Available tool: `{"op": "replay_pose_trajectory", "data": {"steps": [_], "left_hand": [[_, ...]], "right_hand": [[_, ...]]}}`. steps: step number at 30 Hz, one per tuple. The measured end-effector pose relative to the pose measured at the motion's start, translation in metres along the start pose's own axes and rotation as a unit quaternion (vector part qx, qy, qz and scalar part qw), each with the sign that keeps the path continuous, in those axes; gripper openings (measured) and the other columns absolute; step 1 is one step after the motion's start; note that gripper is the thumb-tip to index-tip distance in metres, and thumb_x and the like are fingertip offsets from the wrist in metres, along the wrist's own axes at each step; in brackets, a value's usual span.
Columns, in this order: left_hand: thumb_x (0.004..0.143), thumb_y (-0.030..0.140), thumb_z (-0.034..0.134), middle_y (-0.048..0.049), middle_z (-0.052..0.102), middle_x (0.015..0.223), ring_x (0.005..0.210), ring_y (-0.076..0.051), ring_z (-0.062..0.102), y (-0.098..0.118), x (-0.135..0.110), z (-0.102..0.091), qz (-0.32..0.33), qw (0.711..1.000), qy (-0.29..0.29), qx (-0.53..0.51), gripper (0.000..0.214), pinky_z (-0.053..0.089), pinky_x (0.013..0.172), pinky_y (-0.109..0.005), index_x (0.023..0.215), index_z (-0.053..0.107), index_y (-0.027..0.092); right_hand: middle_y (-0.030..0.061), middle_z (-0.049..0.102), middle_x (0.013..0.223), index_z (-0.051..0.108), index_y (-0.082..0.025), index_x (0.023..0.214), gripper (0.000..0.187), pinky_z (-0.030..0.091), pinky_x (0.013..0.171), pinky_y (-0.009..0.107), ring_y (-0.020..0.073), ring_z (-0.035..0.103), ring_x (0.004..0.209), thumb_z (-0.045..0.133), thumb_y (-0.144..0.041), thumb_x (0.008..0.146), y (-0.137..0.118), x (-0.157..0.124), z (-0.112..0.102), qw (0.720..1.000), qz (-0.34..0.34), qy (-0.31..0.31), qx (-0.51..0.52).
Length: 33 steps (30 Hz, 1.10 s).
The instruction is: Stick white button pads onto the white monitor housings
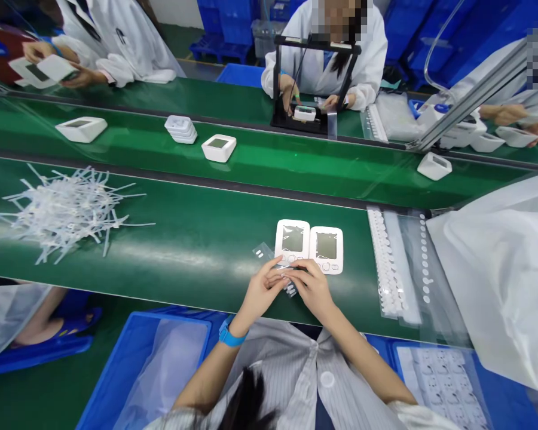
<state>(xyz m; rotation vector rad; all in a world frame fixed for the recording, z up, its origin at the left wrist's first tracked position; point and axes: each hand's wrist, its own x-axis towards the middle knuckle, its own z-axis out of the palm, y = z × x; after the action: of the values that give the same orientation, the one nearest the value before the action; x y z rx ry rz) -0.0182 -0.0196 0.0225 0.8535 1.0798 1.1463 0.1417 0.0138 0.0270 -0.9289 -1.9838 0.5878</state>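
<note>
My left hand [265,288] and my right hand [310,288] meet at the fingertips, pinching a clear plastic strip [260,252] with small white oval pieces on it. The strip's middle is mostly hidden by my fingers; its ends show to the left and below. Just beyond my fingers, two white device panels with grey screens lie face up side by side: the left panel [292,237] under a shiny clear film, and the right panel [326,246]. My fingers overlap the lower edge of the left panel.
A heap of white straps [72,209] lies at the left of the green bench [183,257]. Plastic strips with white discs [388,263] are at right. Beyond, white devices [219,148] stand on a green belt [269,164]. Co-workers sit opposite. A blue bin [116,358] is below.
</note>
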Motion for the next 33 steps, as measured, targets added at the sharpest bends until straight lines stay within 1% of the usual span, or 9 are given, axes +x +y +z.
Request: {"op": "replay_pose_trajectory", "data": {"steps": [4, 9, 11, 14, 16, 18, 20, 24, 33], "left_hand": [[0.08, 0.031, 0.07, -0.0102, 0.074, 0.106, 0.105, -0.024, 0.068, 0.005, -0.003, -0.004, -0.018, 0.999, -0.011, -0.036, 0.057, 0.05, 0.098, -0.038, 0.131, 0.05, 0.015], [0.082, 0.038, 0.067, -0.012, 0.076, 0.101, 0.101, -0.026, 0.07, 0.002, -0.004, -0.009, -0.035, 0.997, 0.028, -0.059, 0.053, 0.052, 0.094, -0.04, 0.128, 0.055, 0.014], [0.083, 0.04, 0.066, -0.0129, 0.075, 0.103, 0.099, -0.026, 0.07, 0.0, -0.002, -0.017, -0.015, 0.996, 0.073, -0.042, 0.052, 0.053, 0.091, -0.039, 0.126, 0.056, 0.013], [0.086, 0.042, 0.062, -0.0128, 0.075, 0.103, 0.097, -0.024, 0.07, -0.003, 0.005, -0.035, 0.045, 0.983, 0.176, 0.016, 0.049, 0.052, 0.09, -0.038, 0.125, 0.056, 0.013], [0.088, 0.042, 0.059, -0.0123, 0.075, 0.102, 0.097, -0.023, 0.07, -0.006, 0.008, -0.045, 0.072, 0.975, 0.201, 0.061, 0.047, 0.05, 0.092, -0.037, 0.125, 0.056, 0.013], [0.09, 0.042, 0.056, -0.0123, 0.075, 0.103, 0.097, -0.022, 0.07, -0.009, 0.011, -0.05, 0.082, 0.975, 0.185, 0.094, 0.046, 0.05, 0.09, -0.035, 0.126, 0.055, 0.014], [0.091, 0.043, 0.054, -0.0123, 0.074, 0.104, 0.097, -0.022, 0.069, -0.012, 0.011, -0.051, 0.087, 0.976, 0.169, 0.111, 0.046, 0.051, 0.087, -0.034, 0.127, 0.055, 0.014], [0.092, 0.043, 0.052, -0.0116, 0.074, 0.105, 0.097, -0.021, 0.069, -0.013, 0.011, -0.049, 0.09, 0.974, 0.17, 0.116, 0.045, 0.051, 0.083, -0.032, 0.128, 0.054, 0.016], [0.092, 0.043, 0.053, -0.011, 0.075, 0.104, 0.098, -0.022, 0.069, -0.009, 0.011, -0.05, 0.088, 0.974, 0.176, 0.11, 0.044, 0.051, 0.084, -0.032, 0.126, 0.056, 0.016]], "right_hand": [[0.0069, 0.063, 0.097, 0.068, -0.026, 0.099, 0.021, 0.053, 0.077, 0.038, 0.0208, 0.06, 0.092, 0.053, -0.014, 0.091, -0.003, 0.001, 0.004, 1.0, -0.008, -0.009, 0.0], [0.0074, 0.061, 0.099, 0.066, -0.026, 0.095, 0.018, 0.051, 0.084, 0.043, 0.0231, 0.057, 0.097, 0.05, -0.018, 0.092, -0.015, 0.0, 0.01, 0.998, 0.036, -0.046, -0.014], [0.0076, 0.061, 0.101, 0.066, -0.026, 0.09, 0.015, 0.048, 0.088, 0.046, 0.0245, 0.055, 0.101, 0.052, -0.02, 0.092, -0.021, -0.002, 0.009, 0.997, 0.053, -0.057, -0.029], [0.0074, 0.058, 0.102, 0.065, -0.025, 0.086, 0.01, 0.047, 0.089, 0.045, 0.0244, 0.053, 0.101, 0.056, -0.023, 0.09, -0.024, -0.003, 0.008, 0.992, 0.113, -0.052, -0.034], [0.0074, 0.056, 0.1, 0.064, -0.023, 0.084, 0.009, 0.047, 0.087, 0.043, 0.024, 0.053, 0.097, 0.058, -0.026, 0.089, -0.019, 0.002, 0.008, 0.984, 0.17, -0.034, -0.036], [0.0074, 0.054, 0.097, 0.064, -0.022, 0.08, 0.01, 0.046, 0.086, 0.043, 0.0244, 0.052, 0.095, 0.06, -0.027, 0.087, -0.009, 0.01, 0.011, 0.976, 0.21, -0.02, -0.047], [0.0074, 0.053, 0.095, 0.064, -0.021, 0.077, 0.012, 0.045, 0.086, 0.044, 0.0247, 0.05, 0.093, 0.06, -0.027, 0.086, 0.0, 0.019, 0.016, 0.972, 0.225, -0.018, -0.064], [0.0072, 0.052, 0.093, 0.064, -0.02, 0.074, 0.014, 0.043, 0.088, 0.046, 0.0249, 0.049, 0.091, 0.059, -0.028, 0.085, 0.011, 0.028, 0.023, 0.971, 0.22, -0.028, -0.086], [0.0071, 0.053, 0.091, 0.062, -0.02, 0.071, 0.016, 0.044, 0.086, 0.047, 0.0251, 0.053, 0.088, 0.059, -0.029, 0.083, 0.014, 0.032, 0.025, 0.968, 0.227, -0.039, -0.096]]}}
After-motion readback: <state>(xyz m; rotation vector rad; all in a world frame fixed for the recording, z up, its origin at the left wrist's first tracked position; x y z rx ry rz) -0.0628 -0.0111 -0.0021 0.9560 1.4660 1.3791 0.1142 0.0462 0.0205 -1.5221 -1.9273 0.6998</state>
